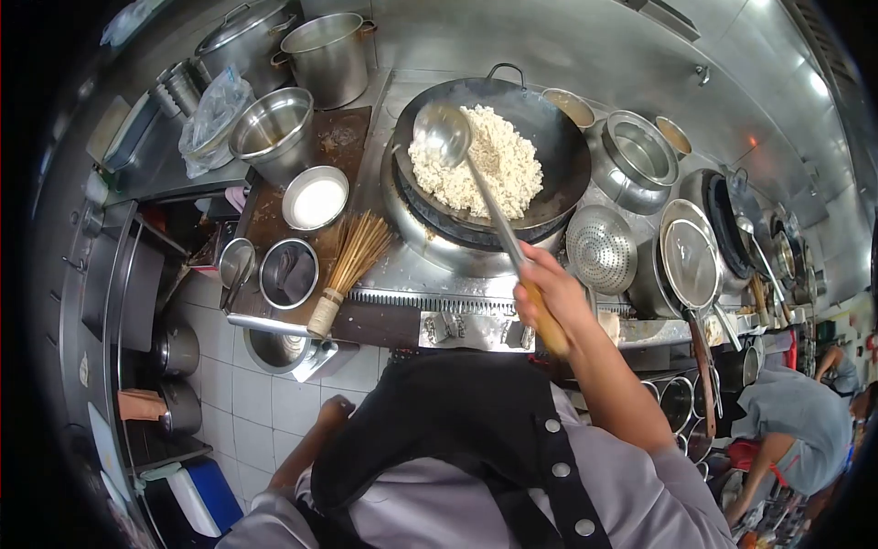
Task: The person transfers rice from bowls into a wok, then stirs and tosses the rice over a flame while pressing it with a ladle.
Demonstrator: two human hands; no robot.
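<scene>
Fingers (541, 274) of the right hand (553, 306) were found clamped on the wooden-handled long steel ladle (443, 134), its bowl held over white rice (498, 169) in a round black wok (560, 137). Finger spread of the left hand (334, 410) could not be determined.

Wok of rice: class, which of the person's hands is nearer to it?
Right. The right hand is just at the near side of the wok, gripping the ladle that reaches into it. The left hand hangs low, below the counter edge.
</scene>
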